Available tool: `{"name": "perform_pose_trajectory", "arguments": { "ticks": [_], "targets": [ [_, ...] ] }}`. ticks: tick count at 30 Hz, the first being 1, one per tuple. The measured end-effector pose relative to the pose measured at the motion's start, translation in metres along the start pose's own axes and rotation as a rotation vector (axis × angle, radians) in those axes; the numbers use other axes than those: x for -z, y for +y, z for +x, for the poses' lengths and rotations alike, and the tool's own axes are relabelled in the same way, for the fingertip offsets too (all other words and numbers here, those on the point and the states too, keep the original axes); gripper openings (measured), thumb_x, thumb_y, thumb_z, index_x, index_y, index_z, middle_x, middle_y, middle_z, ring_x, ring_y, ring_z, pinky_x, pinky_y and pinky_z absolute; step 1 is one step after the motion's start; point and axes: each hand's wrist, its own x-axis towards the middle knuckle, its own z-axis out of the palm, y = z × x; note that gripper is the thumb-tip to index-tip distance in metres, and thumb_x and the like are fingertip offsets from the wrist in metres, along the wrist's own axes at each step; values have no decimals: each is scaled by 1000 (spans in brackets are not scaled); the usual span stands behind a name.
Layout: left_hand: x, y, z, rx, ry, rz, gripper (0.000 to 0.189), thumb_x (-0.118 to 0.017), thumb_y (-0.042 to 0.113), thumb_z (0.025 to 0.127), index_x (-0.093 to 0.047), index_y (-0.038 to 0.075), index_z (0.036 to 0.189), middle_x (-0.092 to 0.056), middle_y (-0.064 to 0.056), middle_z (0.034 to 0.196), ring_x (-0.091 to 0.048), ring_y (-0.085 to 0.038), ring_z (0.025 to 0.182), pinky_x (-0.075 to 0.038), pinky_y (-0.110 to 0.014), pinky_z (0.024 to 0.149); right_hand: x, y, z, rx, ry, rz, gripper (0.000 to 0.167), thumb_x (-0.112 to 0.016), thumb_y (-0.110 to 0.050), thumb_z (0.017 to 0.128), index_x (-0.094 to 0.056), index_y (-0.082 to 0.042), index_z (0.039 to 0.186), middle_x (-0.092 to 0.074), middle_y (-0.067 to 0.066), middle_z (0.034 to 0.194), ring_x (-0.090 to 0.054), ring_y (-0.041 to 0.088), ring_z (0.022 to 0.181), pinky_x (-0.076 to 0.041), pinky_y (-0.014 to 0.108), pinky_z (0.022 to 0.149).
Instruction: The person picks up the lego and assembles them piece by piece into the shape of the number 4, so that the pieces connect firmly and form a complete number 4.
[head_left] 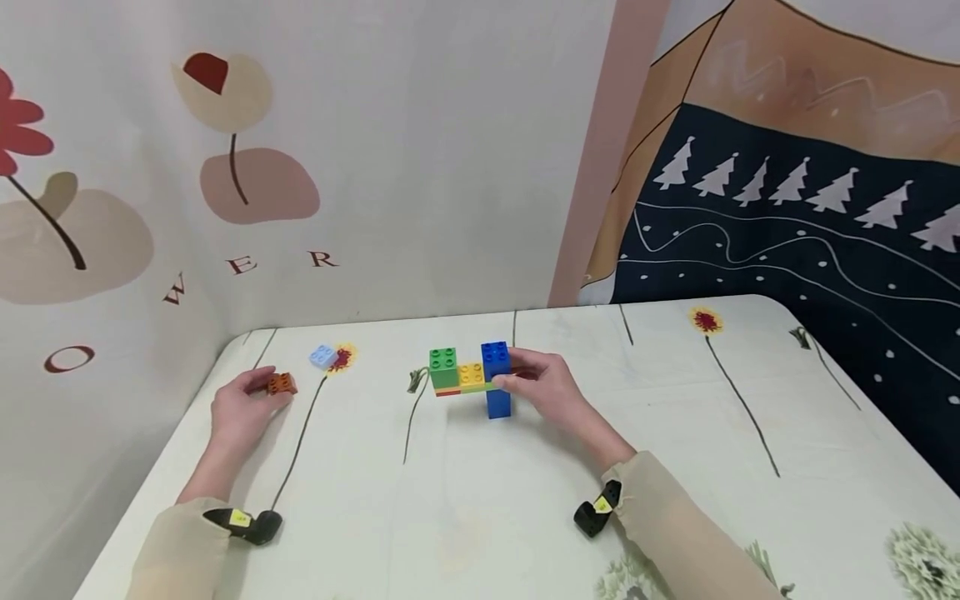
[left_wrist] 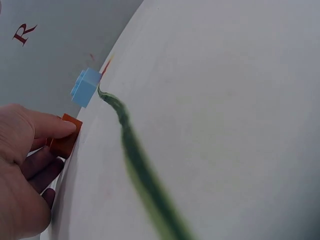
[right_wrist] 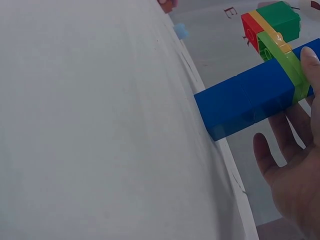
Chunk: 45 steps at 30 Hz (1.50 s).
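Note:
At the left of the table, my left hand [head_left: 243, 410] pinches an orange toy brick [head_left: 282, 383] between thumb and fingers, low over the cloth. A light blue brick [head_left: 323, 357] lies just beyond it, over a printed flower. My right hand [head_left: 551, 390] grips a brick structure at its blue end. Stacked blue bricks [right_wrist: 247, 96] form its upright leg. A light green plate [right_wrist: 287, 65] crosses this leg and carries a yellow brick [head_left: 471, 374]. At the far end, a green brick [head_left: 442, 367] stands above orange and red pieces [right_wrist: 254, 31].
A white cloth printed with flowers covers the table [head_left: 450, 500]. Behind it hangs a pale curtain [head_left: 435, 167] with printed flowers and letters. A dark cloth with white trees [head_left: 787, 225] hangs at the right. Both wrists wear black cameras.

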Motion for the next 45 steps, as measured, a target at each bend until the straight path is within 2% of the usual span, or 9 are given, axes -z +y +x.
{"name": "perform_pose_trajectory", "arguments": {
  "ticks": [4,6,11,14,24,29,33,40,45],
  "targets": [
    [0,-1,-2,-11,23,27,50,-68,7,95,-55,-7,141,-56,-32,139,-52,-45,129,-43,-54,104,-2,0,0,-1,-5,14,50,-78,-21,94,-64,-8,140,-73,7,118,-66,23,102,-56,34,91],
    [1,-2,-3,-22,25,40,47,-69,8,95,-57,-7,138,-59,-32,135,-57,-41,121,-50,-41,96,-2,-1,1,-2,-10,14,50,-78,-21,94,-64,-8,140,-73,7,119,-66,23,102,-56,34,91],
    [-1,3,-7,-70,-21,20,48,-72,17,97,-59,-5,138,-62,-27,129,-60,-13,98,-48,-13,70,-2,0,1,-15,-10,10,51,-78,-22,93,-64,-9,141,-73,6,120,-66,22,102,-56,34,91],
    [-4,12,-10,-121,-36,28,50,-73,24,96,-61,-3,136,-64,-26,124,-57,-5,92,-48,-14,67,-1,1,1,-17,-4,14,50,-78,-21,93,-65,-10,140,-73,5,118,-66,23,102,-56,34,90],
    [-19,53,-28,-267,-23,-8,41,-73,15,96,-64,-2,133,-66,-23,125,-61,-24,108,-47,-5,76,-3,0,-1,-12,12,12,51,-79,-21,93,-64,-7,139,-73,8,118,-66,23,101,-56,33,89],
    [-26,81,-41,-323,-81,-67,41,-73,11,95,-64,-1,133,-66,-21,125,-64,-15,101,-51,-9,77,-3,-2,-1,-21,24,0,51,-80,-21,92,-65,-7,138,-73,7,117,-66,22,101,-57,33,89],
    [-33,105,-50,-374,-128,-105,39,-73,8,95,-66,0,132,-66,-19,123,-66,-23,100,-52,-11,78,-2,-3,-1,-27,21,-1,51,-79,-22,93,-65,-7,139,-73,7,118,-66,22,102,-56,35,90],
    [-48,140,-65,-375,-266,-273,39,-76,8,93,-67,3,131,-68,-19,122,-71,-12,92,-57,-20,81,-1,-3,-2,-30,20,-5,51,-79,-22,93,-64,-8,140,-73,7,119,-67,22,104,-57,35,92],
    [-58,151,-73,-380,-299,-328,39,-76,5,93,-67,2,131,-67,-18,123,-72,-23,99,-58,-23,83,-2,-4,-2,-19,12,0,51,-79,-20,93,-64,-7,140,-73,9,119,-67,22,104,-57,36,93]
  ]
}}
